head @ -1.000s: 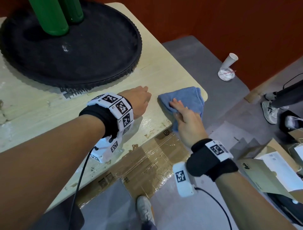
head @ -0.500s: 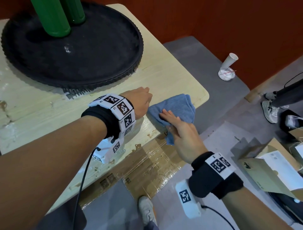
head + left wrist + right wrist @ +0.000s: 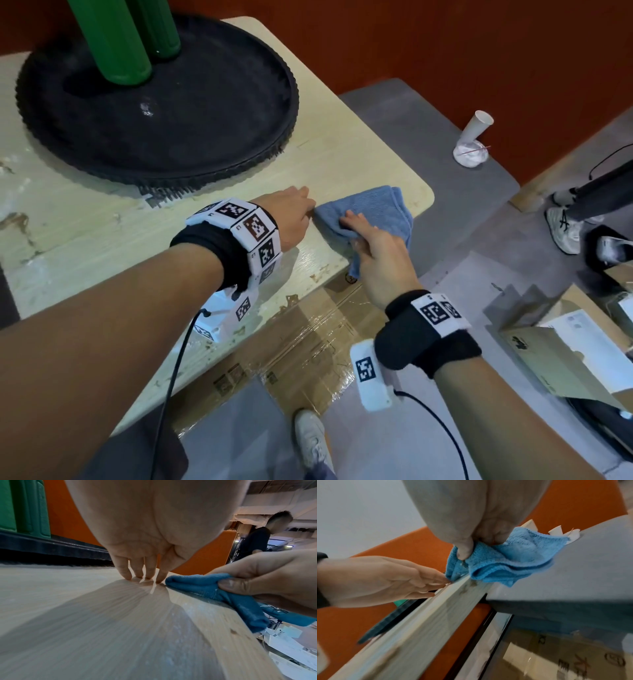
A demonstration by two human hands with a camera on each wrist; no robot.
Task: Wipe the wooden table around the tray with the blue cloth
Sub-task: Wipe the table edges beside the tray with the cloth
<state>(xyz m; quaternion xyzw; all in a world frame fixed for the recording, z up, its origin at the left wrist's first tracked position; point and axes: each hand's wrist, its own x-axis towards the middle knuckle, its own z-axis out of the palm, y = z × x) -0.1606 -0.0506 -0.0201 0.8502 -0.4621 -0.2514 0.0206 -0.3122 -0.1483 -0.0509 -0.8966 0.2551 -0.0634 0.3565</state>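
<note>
Your wooden table (image 3: 102, 236) fills the left side of the head view, pale-grained, with worn, flaking patches along the near edge. The round black tray (image 3: 219, 113) sits on its far portion, its ribbed rim well apart from both of your hands, and two green cylinders (image 3: 113, 44) stand upright in it. The blue cloth (image 3: 380, 205) lies bunched at the table's near right corner, with one end hanging over the near edge. Your right hand (image 3: 380, 260) holds the cloth: the fingers lie on top of it, and the thumb (image 3: 240, 586) pinches a fold from the side at the table edge. Your left hand (image 3: 291, 216) rests just left of the cloth with fingers extended and nothing held; its fingertips (image 3: 145, 574) touch the bare wood, the nearest one right beside the cloth's edge. A white paper cup (image 3: 478, 128) stands on the grey surface beyond the table.
</note>
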